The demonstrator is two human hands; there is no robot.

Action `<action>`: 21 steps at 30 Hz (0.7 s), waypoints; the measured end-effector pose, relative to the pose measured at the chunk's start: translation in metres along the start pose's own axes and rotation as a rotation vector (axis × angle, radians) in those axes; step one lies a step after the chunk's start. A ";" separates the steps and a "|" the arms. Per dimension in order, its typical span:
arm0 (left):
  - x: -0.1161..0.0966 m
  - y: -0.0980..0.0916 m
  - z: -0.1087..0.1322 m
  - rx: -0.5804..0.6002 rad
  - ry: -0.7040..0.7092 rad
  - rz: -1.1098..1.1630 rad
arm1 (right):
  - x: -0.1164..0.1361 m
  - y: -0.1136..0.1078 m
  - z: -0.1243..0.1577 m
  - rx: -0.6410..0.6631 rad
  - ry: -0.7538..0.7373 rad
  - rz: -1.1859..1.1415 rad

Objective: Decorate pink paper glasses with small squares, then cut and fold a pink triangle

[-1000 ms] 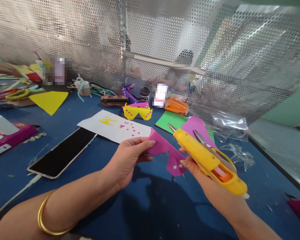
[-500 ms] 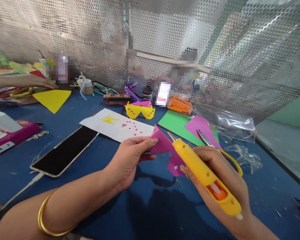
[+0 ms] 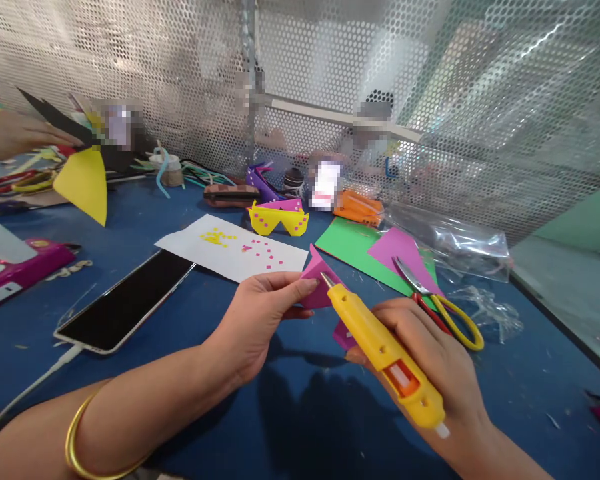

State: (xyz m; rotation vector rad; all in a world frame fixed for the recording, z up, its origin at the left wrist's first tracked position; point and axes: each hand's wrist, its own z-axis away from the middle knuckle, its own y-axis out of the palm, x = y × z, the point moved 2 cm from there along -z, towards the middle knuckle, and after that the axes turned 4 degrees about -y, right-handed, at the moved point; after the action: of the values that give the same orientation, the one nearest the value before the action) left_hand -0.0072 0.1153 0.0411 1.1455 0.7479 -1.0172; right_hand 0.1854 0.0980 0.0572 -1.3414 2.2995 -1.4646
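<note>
At the left end of the blue desk [image 3: 205,433], a phone [image 3: 130,300] lies face up with a cable plugged in, its far end just beside a sheet of white paper [image 3: 235,261] sprinkled with yellow bits [image 3: 215,236] and little pink squares [image 3: 269,257]. Behind it stand yellow paper glasses [image 3: 280,223], dotted with pink.

Now the middle, and here's the action: the left hand [image 3: 260,313] pinches the pink cutout [image 3: 323,298] between thumb and fingers, up off the desk and in front of the paper's right corner. That's a neat grip, but the thumb sits awfully near the nozzle; sliding it toward the outer edge would spare it the heat.

And the yellow glue gun [image 3: 367,330]! Its nozzle points up and left, overlapping the cutout; whether it touches, this angle can't tell. A light squeeze and a small dot look the best play here, with the thin piece braced so it doesn't flex.

On to the right hand [image 3: 440,367], wrapped firmly around the gun's body, its thumb tip close to the cutout's lower part. Just beyond, the scissors [image 3: 421,290] rest partly on a pink sheet [image 3: 397,247] and green sheets [image 3: 347,253].
</note>
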 end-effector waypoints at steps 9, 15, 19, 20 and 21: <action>-0.001 0.001 0.000 -0.014 -0.022 -0.003 | 0.000 0.000 0.000 -0.014 0.000 0.026; -0.001 0.001 0.000 -0.028 -0.022 -0.005 | 0.000 0.000 0.000 -0.037 -0.030 0.032; -0.001 0.002 0.001 -0.032 -0.015 -0.001 | 0.001 0.000 -0.001 -0.052 -0.038 0.043; -0.001 0.002 0.001 -0.031 -0.014 0.001 | 0.002 0.000 -0.001 -0.052 -0.039 0.047; -0.001 0.002 0.001 -0.033 -0.013 0.003 | 0.002 0.000 -0.001 -0.052 -0.040 0.050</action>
State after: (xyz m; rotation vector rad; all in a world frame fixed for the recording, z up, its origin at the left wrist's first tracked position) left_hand -0.0054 0.1145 0.0434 1.1103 0.7500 -1.0052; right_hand 0.1840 0.0974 0.0587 -1.3030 2.3438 -1.3603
